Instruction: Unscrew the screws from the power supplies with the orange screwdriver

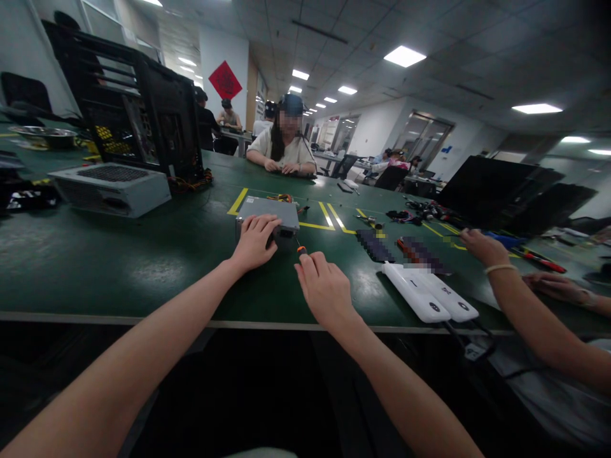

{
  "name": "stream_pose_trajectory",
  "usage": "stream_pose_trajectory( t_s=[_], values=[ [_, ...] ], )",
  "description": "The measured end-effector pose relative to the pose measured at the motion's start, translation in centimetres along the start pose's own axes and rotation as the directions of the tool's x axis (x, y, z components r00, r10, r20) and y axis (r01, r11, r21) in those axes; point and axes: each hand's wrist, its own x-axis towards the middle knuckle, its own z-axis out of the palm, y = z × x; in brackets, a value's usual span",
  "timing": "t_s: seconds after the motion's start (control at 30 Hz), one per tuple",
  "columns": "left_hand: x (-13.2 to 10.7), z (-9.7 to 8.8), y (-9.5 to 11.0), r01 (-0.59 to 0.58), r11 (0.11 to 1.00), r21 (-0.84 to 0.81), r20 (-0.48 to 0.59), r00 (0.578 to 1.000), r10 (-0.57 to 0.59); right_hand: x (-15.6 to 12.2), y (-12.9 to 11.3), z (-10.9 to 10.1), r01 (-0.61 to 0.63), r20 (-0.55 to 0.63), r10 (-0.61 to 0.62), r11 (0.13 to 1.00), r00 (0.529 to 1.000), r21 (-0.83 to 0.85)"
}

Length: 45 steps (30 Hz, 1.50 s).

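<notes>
A grey computer power supply [270, 210] lies on the green table in front of me, its socket side turned toward me. My left hand [256, 243] holds it, fingers over the top and thumb down the near side. A screwdriver with an orange and black handle [301, 250] is in my right hand [326, 287], fingers closed round it. Its thin shaft points up at the power supply's near right corner; whether the tip touches I cannot tell. Coloured cables [285, 198] show behind the power supply.
A second power supply [112, 187] and an open black computer case [143, 108] stand at the left. Two white devices [420, 292], phones [375, 245] and tools lie at the right. A co-worker's arm [520, 299] reaches in there; another person [281, 140] sits opposite.
</notes>
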Motion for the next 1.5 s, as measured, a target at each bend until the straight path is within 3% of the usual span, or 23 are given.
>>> stream_pose_trajectory(
  t_s=[0.17,0.33,0.47,0.67,0.77,0.97,1.2,1.37,1.5],
  values=[
    [0.0,0.0,0.0,0.01,1.0,-0.01,0.003,1.0,-0.01,0.0,-0.6,-0.9,-0.122,0.095,0.119,0.992,0.988,0.023],
    [0.0,0.0,0.1,0.009,1.0,-0.005,0.002,1.0,-0.009,-0.6,-1.3,-0.6,-0.087,0.126,0.078,0.994,0.989,0.061],
    [0.1,0.0,0.1,0.013,1.0,-0.013,0.003,1.0,-0.013,-0.5,-1.0,-0.3,-0.161,0.074,0.158,0.986,0.985,0.033],
    [0.1,-0.1,0.1,0.021,1.0,0.01,0.014,1.0,-0.021,-0.5,-1.9,-1.0,-0.164,0.185,0.143,0.981,0.972,0.105],
    [0.0,-0.2,0.1,0.018,1.0,0.021,0.019,1.0,-0.018,-0.4,-2.0,-0.9,-0.16,0.171,0.138,0.979,0.975,0.123],
    [0.0,-0.2,0.0,0.01,1.0,0.0,0.019,1.0,-0.01,0.0,-1.3,-0.7,-0.293,0.132,0.276,0.948,0.952,0.127],
    [0.1,-0.2,0.1,0.015,1.0,-0.011,0.016,1.0,-0.014,-0.4,-1.7,-0.8,-0.215,0.135,0.19,0.954,0.973,0.208],
    [0.1,-0.1,0.0,0.023,1.0,-0.014,0.02,1.0,-0.023,-0.3,-1.1,-0.4,-0.312,0.079,0.304,0.939,0.949,0.145],
    [0.0,-0.1,0.0,0.023,1.0,-0.004,0.012,1.0,-0.023,-0.6,-2.0,-0.6,-0.301,0.156,0.276,0.938,0.948,0.17]
  ],
)
